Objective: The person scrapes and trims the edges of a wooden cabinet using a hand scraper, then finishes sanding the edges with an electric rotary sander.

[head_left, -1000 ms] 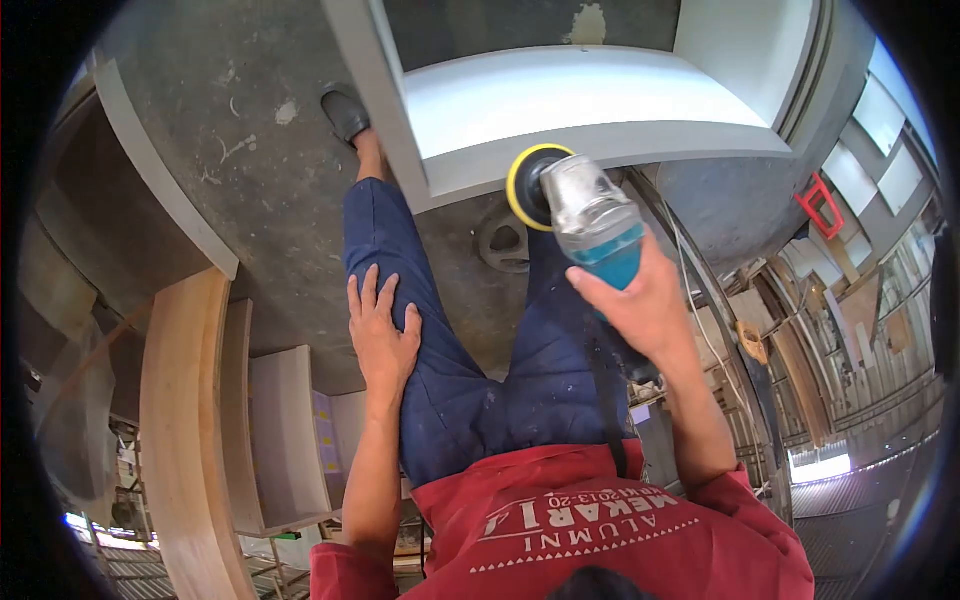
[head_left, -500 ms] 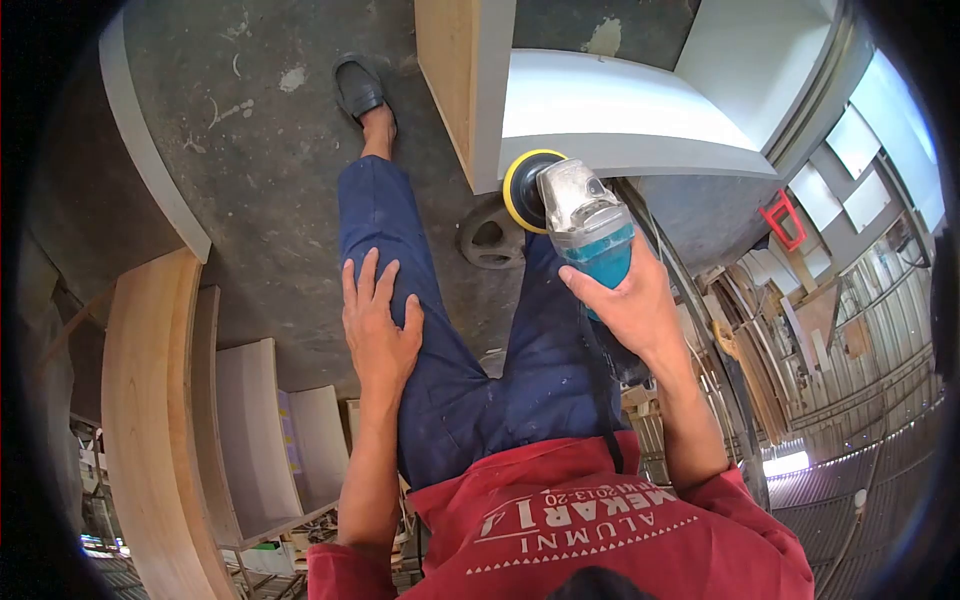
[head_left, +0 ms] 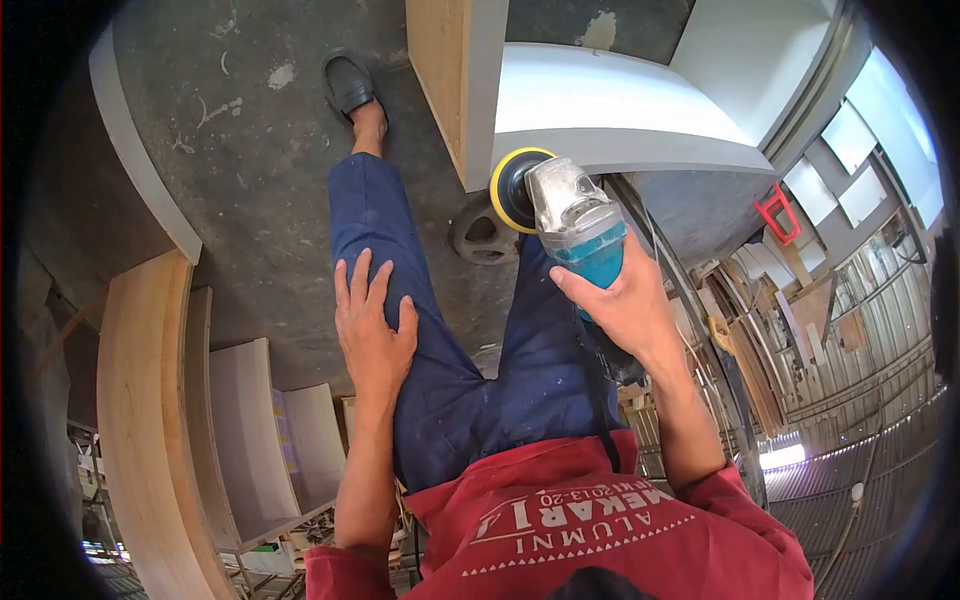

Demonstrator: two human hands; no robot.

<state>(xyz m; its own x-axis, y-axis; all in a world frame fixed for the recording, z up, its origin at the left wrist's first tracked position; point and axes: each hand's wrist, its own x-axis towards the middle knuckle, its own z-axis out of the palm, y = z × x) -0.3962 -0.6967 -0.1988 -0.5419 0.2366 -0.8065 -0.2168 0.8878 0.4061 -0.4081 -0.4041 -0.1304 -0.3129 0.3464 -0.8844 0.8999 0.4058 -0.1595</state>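
Observation:
My right hand (head_left: 622,297) is wrapped round the teal body of a power sander (head_left: 583,220), which has a grey metal head. Its round pad (head_left: 515,190), black with a yellow rim, is tilted and close to the lower edge of a grey-edged cabinet panel (head_left: 630,148). I cannot tell whether pad and edge touch. My left hand (head_left: 374,325) lies flat on the thigh of my blue trousers (head_left: 385,225), fingers spread, holding nothing. A dark cord or strap (head_left: 600,390) runs from below the sander over my lap.
A wooden cabinet side (head_left: 437,75) stands ahead. Wooden panels (head_left: 145,400) and an open box-like unit (head_left: 245,430) are at the left. On the floor between my legs is a dark round object (head_left: 482,232). A red frame-like object (head_left: 780,213) and stacked boards (head_left: 760,370) are at the right.
The whole view has shifted slightly, so things appear a little further left. The sander stays near the panel edge in my right hand, and my left hand still rests on the thigh.

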